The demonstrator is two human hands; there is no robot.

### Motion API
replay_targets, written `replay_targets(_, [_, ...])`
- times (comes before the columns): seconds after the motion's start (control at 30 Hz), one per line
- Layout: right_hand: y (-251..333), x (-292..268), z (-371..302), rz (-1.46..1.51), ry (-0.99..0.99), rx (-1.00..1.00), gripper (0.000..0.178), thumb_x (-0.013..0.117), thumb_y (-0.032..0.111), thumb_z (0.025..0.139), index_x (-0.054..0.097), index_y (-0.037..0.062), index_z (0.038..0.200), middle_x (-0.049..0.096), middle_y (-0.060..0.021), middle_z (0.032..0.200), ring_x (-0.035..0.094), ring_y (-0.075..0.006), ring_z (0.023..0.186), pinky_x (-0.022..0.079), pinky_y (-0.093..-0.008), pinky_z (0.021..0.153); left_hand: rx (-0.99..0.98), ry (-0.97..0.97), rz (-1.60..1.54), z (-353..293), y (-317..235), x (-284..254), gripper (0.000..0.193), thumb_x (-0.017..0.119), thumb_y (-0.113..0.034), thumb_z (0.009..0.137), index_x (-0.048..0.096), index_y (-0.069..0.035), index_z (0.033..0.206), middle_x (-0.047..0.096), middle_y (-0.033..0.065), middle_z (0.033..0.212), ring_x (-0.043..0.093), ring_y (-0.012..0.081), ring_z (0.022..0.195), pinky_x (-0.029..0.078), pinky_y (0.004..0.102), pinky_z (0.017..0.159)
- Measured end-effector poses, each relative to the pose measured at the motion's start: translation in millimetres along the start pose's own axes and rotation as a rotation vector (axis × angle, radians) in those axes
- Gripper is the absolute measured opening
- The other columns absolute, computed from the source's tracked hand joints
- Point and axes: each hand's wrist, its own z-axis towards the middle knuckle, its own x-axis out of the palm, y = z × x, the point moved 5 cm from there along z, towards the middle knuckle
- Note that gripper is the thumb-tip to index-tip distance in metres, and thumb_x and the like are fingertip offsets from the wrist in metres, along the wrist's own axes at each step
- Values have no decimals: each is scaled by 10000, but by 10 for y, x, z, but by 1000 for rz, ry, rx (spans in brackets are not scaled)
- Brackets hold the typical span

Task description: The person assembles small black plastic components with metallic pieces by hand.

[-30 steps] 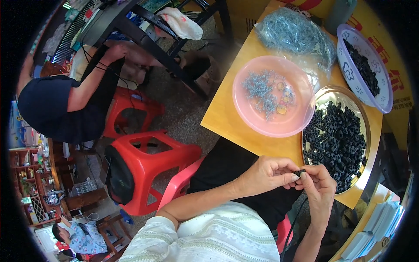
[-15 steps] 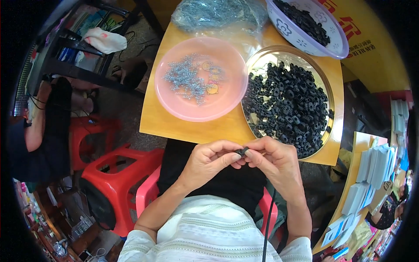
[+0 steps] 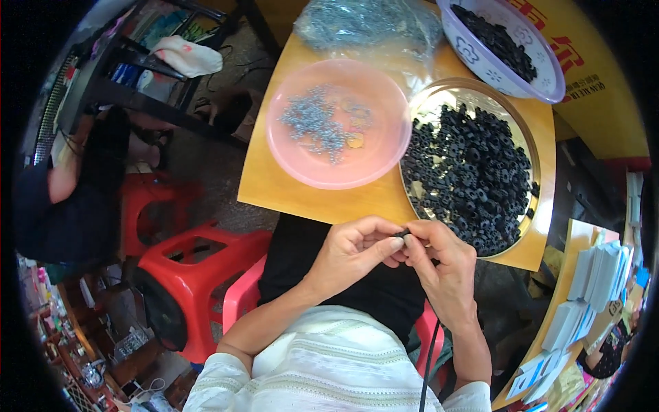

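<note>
In front of my lap, just off the table's near edge, my left hand (image 3: 357,252) and my right hand (image 3: 443,257) meet at the fingertips. Between their thumbs and forefingers they pinch a small black plastic part (image 3: 401,234), mostly covered by the fingers. Right beyond my right hand, a round gold-coloured tray (image 3: 425,104) holds a heap of similar black parts (image 3: 473,172). Left of it stands a pink plastic bowl (image 3: 295,168) with many small silvery metal pieces, seemingly springs or screws (image 3: 316,120).
A clear plastic bag of metal pieces (image 3: 371,24) and a lilac flowered basin (image 3: 504,86) of black parts sit at the table's (image 3: 274,199) far side. Red stools (image 3: 199,275) stand at left, another person's arm (image 3: 63,178) beyond. Stacked papers (image 3: 590,275) lie at right.
The whole scene has shifted slightly to the right as my head moved. The fingers have changed position around the black part, and less of it shows now.
</note>
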Motion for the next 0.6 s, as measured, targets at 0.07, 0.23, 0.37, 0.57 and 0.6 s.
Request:
replay_targets(0.07, [27,21,8,-56,18,-69,175,648,-8,863,600,-38,1030,640,-150,919,680,-214,713,561,-292,608,-17,-9,-18,-5,-7,-21,200,592,-89,961,612,40,1114,684,79,960,676,128,852,566,254,750])
replay_targets(0.23, [80,84,-27,-116,85,-82,334,715,-9,789,560,-53,1081,601,-145,911,643,-195,677,556,-294,597,-73,0,-103,-13,75,-54,187,605,-98,955,618,33,1088,680,72,932,660,105,806,560,254,724])
replay_targets(0.37, [61,115,-49,-220,62,-113,376,749,-10,748,561,-44,1072,582,-133,919,599,-185,643,537,-294,576,-147,-3,-128,-24,92,-19,169,621,-102,939,635,28,1045,682,64,919,661,105,812,559,253,742])
replay_targets(0.57, [58,153,-110,-313,32,-131,337,748,13,757,578,-36,1044,611,-146,981,619,-228,689,531,-316,604,-169,13,-184,-39,114,-25,194,622,-148,943,637,18,1044,681,62,902,667,103,791,568,258,731])
replay_targets(0.6, [39,164,-123,-356,17,-152,327,751,30,759,585,-33,1033,623,-152,991,632,-253,741,536,-331,640,-169,16,-198,-40,118,-19,192,621,-148,943,637,16,1040,679,59,894,668,103,787,568,257,730])
